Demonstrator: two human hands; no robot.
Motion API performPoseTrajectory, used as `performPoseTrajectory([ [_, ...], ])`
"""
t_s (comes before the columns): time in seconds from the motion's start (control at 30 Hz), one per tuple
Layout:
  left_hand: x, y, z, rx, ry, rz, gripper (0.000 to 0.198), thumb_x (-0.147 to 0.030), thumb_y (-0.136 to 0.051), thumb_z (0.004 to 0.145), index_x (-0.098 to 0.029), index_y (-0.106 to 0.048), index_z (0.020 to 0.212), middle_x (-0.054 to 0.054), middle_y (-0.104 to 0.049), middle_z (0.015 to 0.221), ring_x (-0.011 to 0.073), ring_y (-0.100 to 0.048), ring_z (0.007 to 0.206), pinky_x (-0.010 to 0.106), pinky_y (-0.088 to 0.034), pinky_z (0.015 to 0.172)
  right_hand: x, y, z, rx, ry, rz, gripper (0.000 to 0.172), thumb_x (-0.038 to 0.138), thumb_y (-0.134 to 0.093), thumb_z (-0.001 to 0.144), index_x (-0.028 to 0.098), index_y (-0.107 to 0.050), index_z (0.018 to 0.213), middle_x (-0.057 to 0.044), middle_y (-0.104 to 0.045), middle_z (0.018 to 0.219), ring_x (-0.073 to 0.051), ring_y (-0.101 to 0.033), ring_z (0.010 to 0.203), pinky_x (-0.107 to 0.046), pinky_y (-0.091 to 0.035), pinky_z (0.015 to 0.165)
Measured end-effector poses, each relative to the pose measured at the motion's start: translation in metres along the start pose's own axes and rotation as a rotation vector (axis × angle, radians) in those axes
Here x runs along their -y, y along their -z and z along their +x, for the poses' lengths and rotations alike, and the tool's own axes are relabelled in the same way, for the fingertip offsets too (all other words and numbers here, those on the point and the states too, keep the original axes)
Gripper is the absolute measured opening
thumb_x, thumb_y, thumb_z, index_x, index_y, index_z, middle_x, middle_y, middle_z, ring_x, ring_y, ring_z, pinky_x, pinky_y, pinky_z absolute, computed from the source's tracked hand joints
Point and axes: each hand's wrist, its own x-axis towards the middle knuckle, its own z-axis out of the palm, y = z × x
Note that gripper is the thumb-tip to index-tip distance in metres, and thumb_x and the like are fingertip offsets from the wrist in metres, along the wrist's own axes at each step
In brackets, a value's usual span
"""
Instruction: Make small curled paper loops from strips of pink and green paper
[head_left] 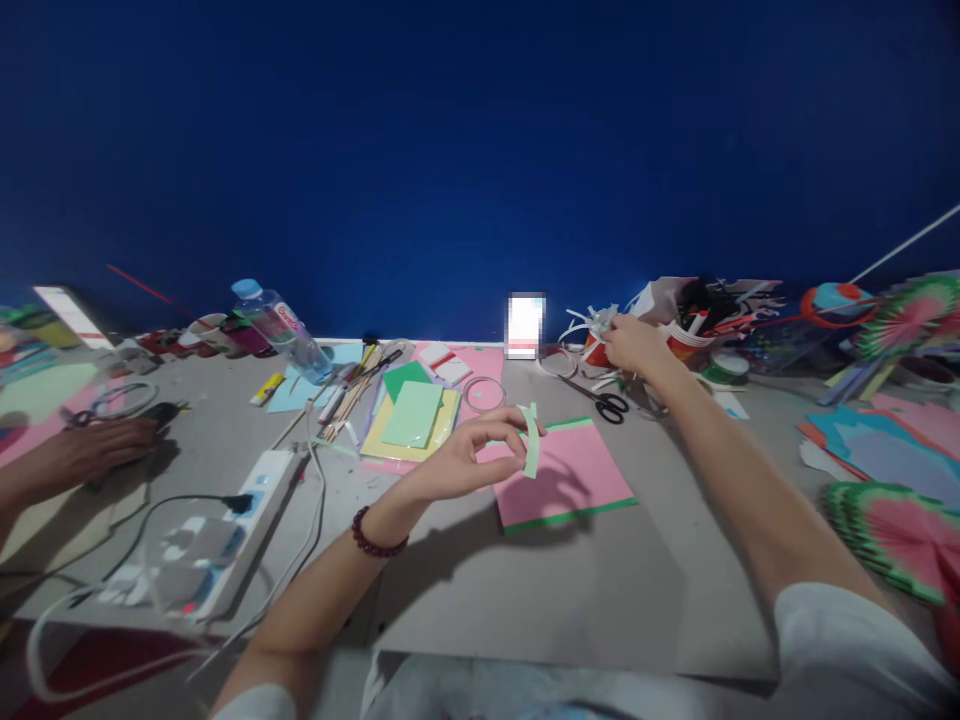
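My left hand (pixel 469 455) hovers over the grey table (pixel 570 590), fingers pinched on a curved pale green paper strip (pixel 532 440), just above a pink sheet with green edges (pixel 566 478). A dark bead bracelet (pixel 377 538) circles that wrist. My right hand (pixel 634 345) reaches far back to a red paper cup with white paper strips (pixel 596 335); its fingers are curled there, and what they grip is hidden. Black scissors (pixel 606 402) lie just below that hand.
Another person's hand (pixel 86 450) rests at the left near a white power strip (pixel 214 535) with cables. A plastic water bottle (pixel 281 328), stacked coloured sheets (pixel 411 418), a tape ring (pixel 484 393), folded paper fans (pixel 896 525) and cluttered supplies (pixel 712 315) surround the work area.
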Motion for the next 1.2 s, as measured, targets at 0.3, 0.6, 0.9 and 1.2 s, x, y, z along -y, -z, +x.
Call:
performPoseTrajectory([
  [0.3, -0.007, 0.0, -0.003, -0.019, -0.071, 0.131, 0.01, -0.018, -0.06, 0.083, -0.017, -0.06, 0.073, 0.009, -0.058, 0.101, 0.0222, -0.053, 0.11, 0.038, -0.04, 0.1, 0.004, 0.035, -0.023, -0.215, -0.24, 0.048, 0.035, 0.007, -0.04, 0.084, 0.001, -0.069, 0.103, -0.025, -0.065, 0.109, -0.033, -0.049, 0.108, -0.047, -0.028, 0.091],
  [0.6, -0.01, -0.005, -0.006, -0.028, -0.135, 0.242, 0.006, -0.017, -0.06, 0.081, -0.017, -0.063, 0.075, 0.012, -0.055, 0.118, 0.0249, -0.053, 0.115, 0.041, -0.043, 0.101, 0.093, 0.07, -0.072, 0.074, 0.054, 1.443, 0.052, 0.052, -0.038, 0.091, 0.018, -0.075, 0.076, -0.008, -0.072, 0.075, -0.017, -0.059, 0.065, -0.031, -0.044, 0.067],
  [0.9, -0.01, -0.006, -0.007, 0.041, -0.112, 0.244, 0.007, -0.015, -0.06, 0.08, -0.019, -0.066, 0.077, 0.01, -0.05, 0.138, 0.0284, -0.044, 0.131, 0.042, -0.042, 0.105, 0.132, 0.068, -0.085, 0.225, 0.058, 1.971, 0.03, 0.047, -0.072, 0.069, 0.018, -0.065, 0.068, 0.003, -0.055, 0.058, -0.011, -0.047, 0.056, -0.027, -0.041, 0.059],
  [1.2, -0.004, -0.006, -0.004, 0.16, -0.079, 0.283, 0.006, -0.018, -0.059, 0.081, -0.019, -0.065, 0.083, 0.01, -0.065, 0.11, 0.0263, -0.055, 0.117, 0.039, -0.045, 0.098, 0.128, 0.07, -0.094, -0.083, 0.007, 1.826, 0.026, 0.042, -0.07, 0.072, 0.019, -0.062, 0.063, 0.003, -0.051, 0.057, -0.011, -0.045, 0.057, -0.025, -0.039, 0.057],
])
